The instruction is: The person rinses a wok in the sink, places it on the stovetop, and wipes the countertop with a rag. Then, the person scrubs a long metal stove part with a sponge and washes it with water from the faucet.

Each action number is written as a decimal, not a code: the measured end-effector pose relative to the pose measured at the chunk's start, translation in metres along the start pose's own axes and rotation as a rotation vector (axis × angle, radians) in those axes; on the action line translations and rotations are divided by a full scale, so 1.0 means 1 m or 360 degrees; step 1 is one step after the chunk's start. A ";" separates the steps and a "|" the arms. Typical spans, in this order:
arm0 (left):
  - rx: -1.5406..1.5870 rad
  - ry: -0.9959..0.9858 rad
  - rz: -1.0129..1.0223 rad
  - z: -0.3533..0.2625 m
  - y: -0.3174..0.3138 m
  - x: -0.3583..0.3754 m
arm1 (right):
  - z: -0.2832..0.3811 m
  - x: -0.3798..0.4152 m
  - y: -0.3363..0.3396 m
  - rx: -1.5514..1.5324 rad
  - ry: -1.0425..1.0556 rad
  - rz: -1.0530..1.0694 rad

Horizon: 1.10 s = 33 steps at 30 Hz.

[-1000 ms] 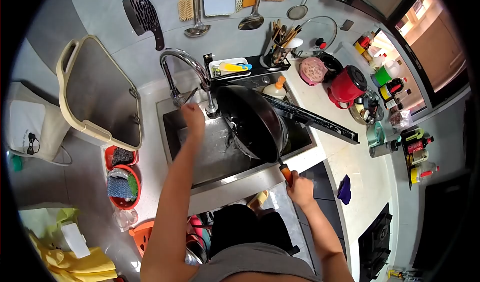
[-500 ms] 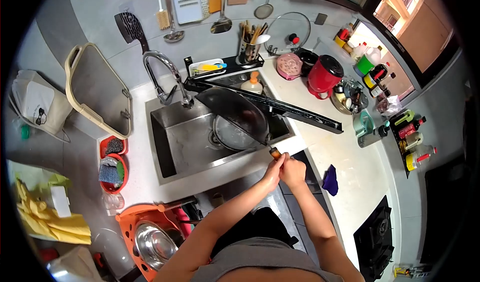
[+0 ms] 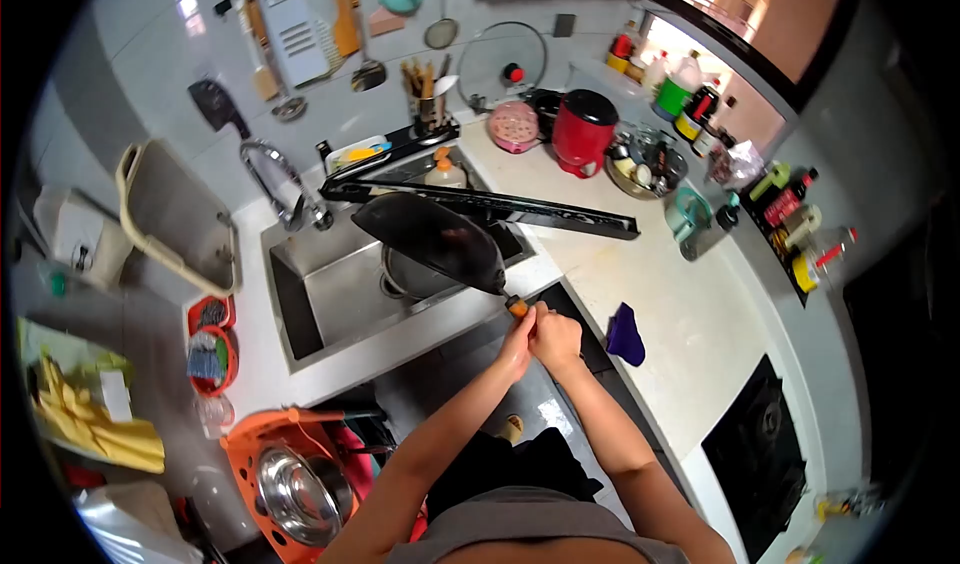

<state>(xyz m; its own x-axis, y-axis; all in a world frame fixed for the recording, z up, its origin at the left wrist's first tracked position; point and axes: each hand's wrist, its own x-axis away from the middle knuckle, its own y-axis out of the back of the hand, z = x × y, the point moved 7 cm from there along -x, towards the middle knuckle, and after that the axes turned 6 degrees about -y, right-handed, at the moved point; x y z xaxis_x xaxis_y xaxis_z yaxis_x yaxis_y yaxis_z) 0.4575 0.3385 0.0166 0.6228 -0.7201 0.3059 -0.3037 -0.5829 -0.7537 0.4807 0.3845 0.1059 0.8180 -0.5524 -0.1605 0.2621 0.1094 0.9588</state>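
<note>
A black wok hangs tilted over the right part of the steel sink. Both my hands are wrapped round its wooden handle at the near end. My left hand is closed on the handle, with my right hand closed beside it, slightly farther right. Beneath the wok, a round pot in the sink is mostly hidden. A long black rack bar lies across the back of the sink and onto the counter, just behind the wok. The faucet stands at the left rear.
A purple cloth lies on the right counter, short of the black stove. Toward the back stand a red appliance and a bowl of utensils. An orange rack with a steel bowl is at lower left.
My hands have carried the wok up and toward me, and it now covers more of the pot. The camera has turned, shifting the whole scene left.
</note>
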 end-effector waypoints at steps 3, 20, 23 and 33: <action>-0.0181 -0.0131 -0.0062 0.016 0.015 0.006 | -0.005 0.018 0.006 -0.0256 -0.0193 0.0156; -0.1062 0.0366 0.0841 0.239 -0.155 0.153 | -0.227 0.279 0.068 -0.2073 -0.1285 -0.0195; -0.1194 0.0546 0.1031 0.316 -0.206 0.200 | -0.292 0.356 0.089 -0.2174 -0.1446 -0.0411; -0.1492 0.0933 0.1488 0.575 -0.343 0.365 | -0.478 0.609 0.184 -0.2150 -0.1975 -0.1083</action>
<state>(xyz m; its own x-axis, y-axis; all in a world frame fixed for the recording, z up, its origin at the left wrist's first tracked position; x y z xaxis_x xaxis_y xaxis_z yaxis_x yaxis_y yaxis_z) 1.2034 0.4925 0.0523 -0.3739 -0.8818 0.2875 -0.9211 0.3166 -0.2267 1.2716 0.4636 0.0727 -0.1676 -0.8828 0.4389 0.9753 -0.2134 -0.0570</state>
